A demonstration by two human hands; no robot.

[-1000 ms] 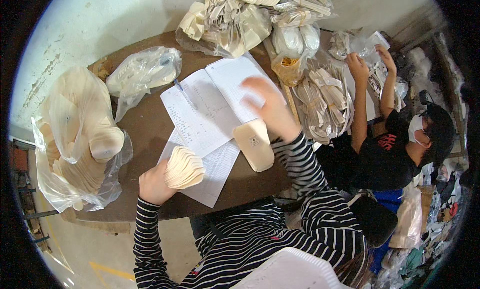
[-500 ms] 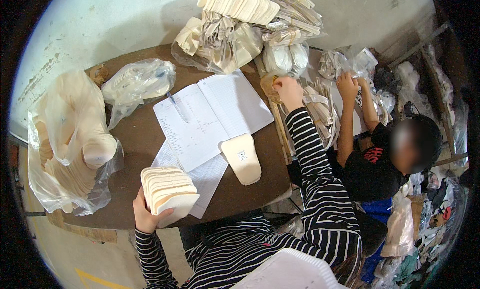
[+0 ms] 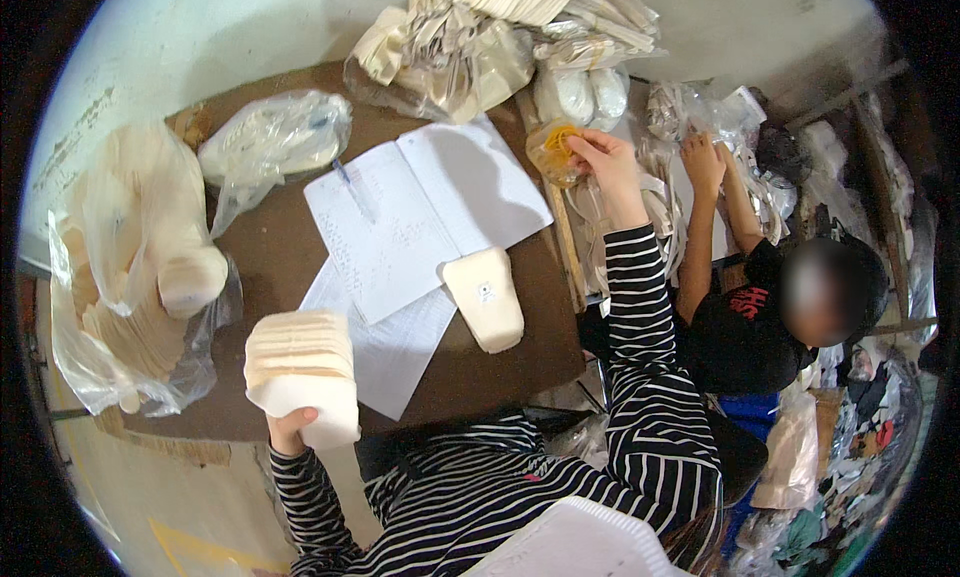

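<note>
While your left hand [image 3: 290,429] is gripping a stack of cream pads [image 3: 303,355] near the front edge of the desk [image 3: 270,267], its thumb is pressing across the front pad. Your right hand [image 3: 608,162] is pinching narrowly at yellow rubber bands [image 3: 562,140] in a small clear bag [image 3: 552,169].

As for writing, a single cream pad [image 3: 484,312] is lying at the notebook's lower edge and showing a small dark printed mark, too small for making out. The open notebook [image 3: 365,222] is carrying rows of handwriting on its left page, with a pen [image 3: 343,173] resting there; a loose sheet [image 3: 395,362] is poking out beneath, covered in fine rows. Red lettering is showing on your co-worker's black shirt [image 3: 725,342].

A second ago your right hand was blurring over the notebook; now it is working at the bag. Your stack is now sitting farther left than half a second ago, while the single pad is still lying by the notebook.
</note>
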